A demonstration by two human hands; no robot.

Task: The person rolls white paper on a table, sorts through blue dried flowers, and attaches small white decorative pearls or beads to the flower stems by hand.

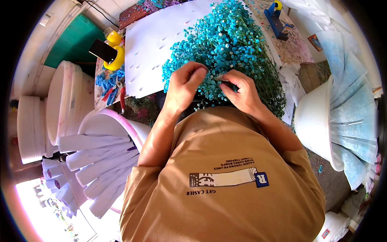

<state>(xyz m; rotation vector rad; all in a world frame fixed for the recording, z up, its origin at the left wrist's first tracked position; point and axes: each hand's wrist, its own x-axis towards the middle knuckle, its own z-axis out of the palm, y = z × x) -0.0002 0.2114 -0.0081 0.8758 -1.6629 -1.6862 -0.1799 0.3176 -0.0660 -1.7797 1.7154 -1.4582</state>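
A large heap of turquoise-dyed baby's breath covers the right part of the white sheet on the table, its thin green stems trailing to the right and toward me. Over the near edge of the blooms my left hand is closed, thumb against curled forefinger. Opposite it, a short gap away, my right hand is closed in a pinch. Something small and whitish shows at the right fingertips, too small to name. Whether the left fingers hold anything is hidden. Both hands sit close among the small flower heads.
Left on the table are a phone on a yellow stand, crumpled blue strips and red-handled pruning shears. A blue tape dispenser stands far right. White buckets with wrapped bundles flank me; purple flowers lie at the back.
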